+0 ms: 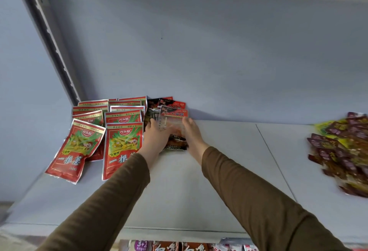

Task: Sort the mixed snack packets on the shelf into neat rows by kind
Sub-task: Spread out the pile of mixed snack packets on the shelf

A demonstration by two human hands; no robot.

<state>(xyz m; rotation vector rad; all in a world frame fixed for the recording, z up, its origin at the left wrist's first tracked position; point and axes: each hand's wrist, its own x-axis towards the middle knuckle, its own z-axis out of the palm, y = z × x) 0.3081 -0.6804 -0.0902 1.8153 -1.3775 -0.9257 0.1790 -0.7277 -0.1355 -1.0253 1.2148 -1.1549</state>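
Two hands, left hand [157, 137] at nine o'clock and right hand [192, 133] at three, press flat-fingered against the clear-fronted packet stack [173, 125] on the shelf [219, 161], beside red packets [121, 141].

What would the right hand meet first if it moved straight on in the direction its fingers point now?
The right hand points toward the back of the shelf. Its fingertips already touch the clear packet with the orange header. Just beyond that, it would probably meet the blue-grey back wall, though depth is unclear.
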